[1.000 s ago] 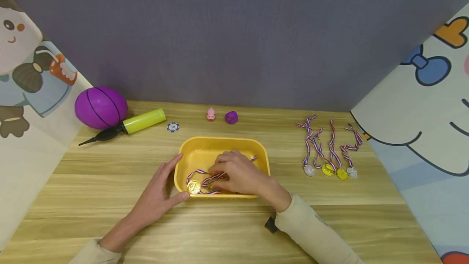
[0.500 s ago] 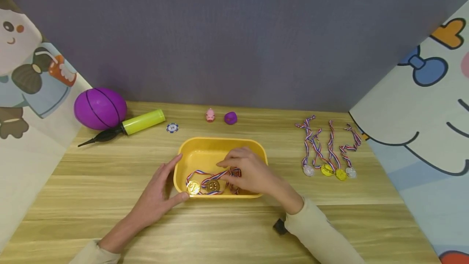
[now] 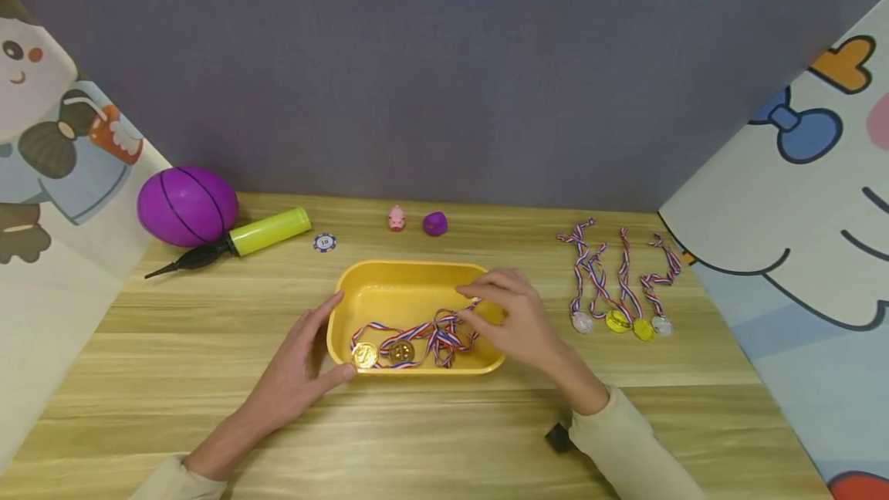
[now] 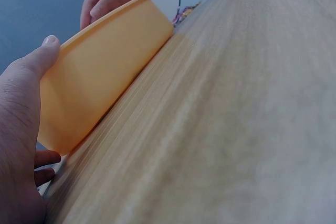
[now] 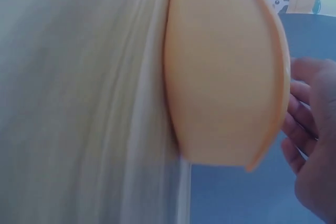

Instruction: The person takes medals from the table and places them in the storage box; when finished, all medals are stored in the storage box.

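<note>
At the far left of the desk [image 3: 174,376] a purple ball [image 3: 186,206] lies against the wall, with a yellow-green pump [image 3: 236,240] just beside it, its black nozzle pointing left. A small blue-and-white chip [image 3: 324,242] lies to the right of the pump. Further back sit a little pink pig figure [image 3: 396,217] and a small purple lump [image 3: 434,223], close to each other but apart.

The left hand [image 3: 295,373] rests against the left end of the yellow tray [image 3: 410,276], fingers straight along the wall and thumb at the near corner; the left wrist view shows the thumb lying on the tray's outer side, gripping nothing. The tray stands in the middle of the desk, and two gold medals [image 3: 382,353] lie in its near left part, their striped ribbons [image 3: 437,336] trailing to the right.

The right hand [image 3: 517,319] hovers over the tray's right end, fingers bent, thumb and forefinger pinching the end of a ribbon at the rim.

To the right, well apart from the tray, a row of four more medals [image 3: 618,322] lies on the desk, ribbons stretched toward the wall.
</note>
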### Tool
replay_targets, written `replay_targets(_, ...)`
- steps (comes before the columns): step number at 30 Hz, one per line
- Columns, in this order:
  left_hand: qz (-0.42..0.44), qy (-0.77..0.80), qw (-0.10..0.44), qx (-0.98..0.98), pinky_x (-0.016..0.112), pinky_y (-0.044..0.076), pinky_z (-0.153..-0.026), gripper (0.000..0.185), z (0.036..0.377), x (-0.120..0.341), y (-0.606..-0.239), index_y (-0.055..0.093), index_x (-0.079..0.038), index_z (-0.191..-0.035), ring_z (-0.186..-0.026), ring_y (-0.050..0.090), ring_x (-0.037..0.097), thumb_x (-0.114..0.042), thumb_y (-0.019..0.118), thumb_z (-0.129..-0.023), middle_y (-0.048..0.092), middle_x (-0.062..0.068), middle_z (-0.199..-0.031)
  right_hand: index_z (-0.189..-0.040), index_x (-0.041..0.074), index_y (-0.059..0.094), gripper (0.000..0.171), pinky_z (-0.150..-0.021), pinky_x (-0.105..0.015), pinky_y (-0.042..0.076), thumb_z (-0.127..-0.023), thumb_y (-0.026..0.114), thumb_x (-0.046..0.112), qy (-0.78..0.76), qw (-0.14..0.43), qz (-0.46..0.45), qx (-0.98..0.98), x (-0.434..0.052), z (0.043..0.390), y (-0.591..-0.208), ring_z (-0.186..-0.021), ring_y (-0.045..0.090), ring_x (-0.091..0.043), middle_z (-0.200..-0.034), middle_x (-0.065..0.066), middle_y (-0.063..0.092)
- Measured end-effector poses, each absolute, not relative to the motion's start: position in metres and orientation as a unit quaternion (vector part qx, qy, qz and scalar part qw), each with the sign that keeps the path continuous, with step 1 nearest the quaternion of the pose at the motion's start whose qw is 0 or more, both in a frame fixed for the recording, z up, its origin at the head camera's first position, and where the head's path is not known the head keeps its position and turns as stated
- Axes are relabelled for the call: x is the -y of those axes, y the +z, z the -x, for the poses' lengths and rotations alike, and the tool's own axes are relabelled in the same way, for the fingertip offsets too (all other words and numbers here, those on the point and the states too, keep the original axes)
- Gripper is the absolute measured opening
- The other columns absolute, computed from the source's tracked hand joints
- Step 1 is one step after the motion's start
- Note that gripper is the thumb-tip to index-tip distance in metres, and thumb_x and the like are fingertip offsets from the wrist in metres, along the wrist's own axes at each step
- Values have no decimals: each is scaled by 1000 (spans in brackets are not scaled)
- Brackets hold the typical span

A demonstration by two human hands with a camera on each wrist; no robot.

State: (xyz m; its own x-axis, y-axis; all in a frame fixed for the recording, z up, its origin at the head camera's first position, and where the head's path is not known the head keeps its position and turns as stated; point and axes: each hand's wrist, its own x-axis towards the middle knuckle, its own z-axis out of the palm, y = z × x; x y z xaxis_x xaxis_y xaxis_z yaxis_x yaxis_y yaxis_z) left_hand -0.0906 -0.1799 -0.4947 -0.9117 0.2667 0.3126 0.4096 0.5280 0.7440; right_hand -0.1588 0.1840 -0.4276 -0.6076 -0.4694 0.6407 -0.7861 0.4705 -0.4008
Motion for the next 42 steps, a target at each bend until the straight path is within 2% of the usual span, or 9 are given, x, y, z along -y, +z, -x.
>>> replay_targets(3, 194, -446, 79, 870, 28, 6, -139, 111, 91, 180, -495, 26, -28, -178, -156, 44, 48, -34, 92, -89, 49, 19, -170, -109, 2, 86, 33, -93, -40, 53, -77, 95, -2, 371, 254, -360, 817, -195, 159, -431, -96, 69, -27, -101, -4, 78)
replay_targets(8, 191, -447, 75, 871, 27, 6, -138, 111, 90, 179, -495, 26, -28, -178, -156, 44, 48, -32, 92, -89, 50, 19, -169, -106, 2, 86, 33, -93, -24, 51, -74, 94, -4, 391, 293, -327, 809, -216, 158, -436, -89, 70, -28, -97, -7, 80)
replay_targets(13, 188, -449, 74, 870, 25, 5, -138, 111, 89, 180, -494, 26, -29, -178, -156, 43, 48, -32, 92, -90, 51, 20, -169, -104, 2, 86, 32, -87, -16, 51, -74, 95, -4, 395, 295, -280, 824, -236, 154, -441, -86, 70, -26, -94, -9, 79)
replay_targets(16, 184, -449, 71, 871, 26, 5, -138, 111, 88, 180, -494, 26, -29, -178, -156, 43, 49, -32, 92, -90, 50, 20, -169, -104, 1, 85, 31, -86, -15, 52, -74, 94, -5, 399, 287, -263, 830, -247, 152, -443, -85, 69, -24, -94, -10, 79)
replay_targets(24, 185, -452, 70, 870, 28, 5, -139, 111, 88, 179, -493, 25, -29, -178, -156, 43, 48, -30, 93, -90, 50, 20, -169, -104, 0, 86, 34, -64, -20, 52, -72, 97, -5, 370, 300, -211, 854, -276, 146, -448, -73, 66, -22, -85, -11, 76)
replay_targets(29, 190, -452, 72, 869, 26, 4, -138, 112, 89, 179, -493, 25, -28, -178, -156, 44, 47, -29, 93, -90, 51, 19, -169, -102, 0, 86, 34, -57, -17, 43, -72, 99, -5, 373, 292, -152, 867, -293, 138, -454, -67, 60, -17, -82, -12, 75)
replay_targets(33, 191, -454, 72, 867, 24, 4, -137, 112, 89, 179, -493, 25, -28, -178, -156, 44, 48, -29, 93, -89, 51, 20, -169, -102, 0, 86, 34, -57, -13, 39, -71, 100, -6, 375, 289, -121, 872, -307, 131, -459, -67, 56, -14, -81, -11, 73)
replay_targets(42, 197, -445, 82, 870, 25, 5, -138, 111, 90, 179, -494, 26, -27, -178, -155, 45, 47, -31, 93, -89, 52, 19, -168, -100, -3, 85, 33, -60, -7, 48, -72, 101, -6, 363, 260, -80, 891, -326, 121, -467, -66, 60, -7, -82, -12, 74)
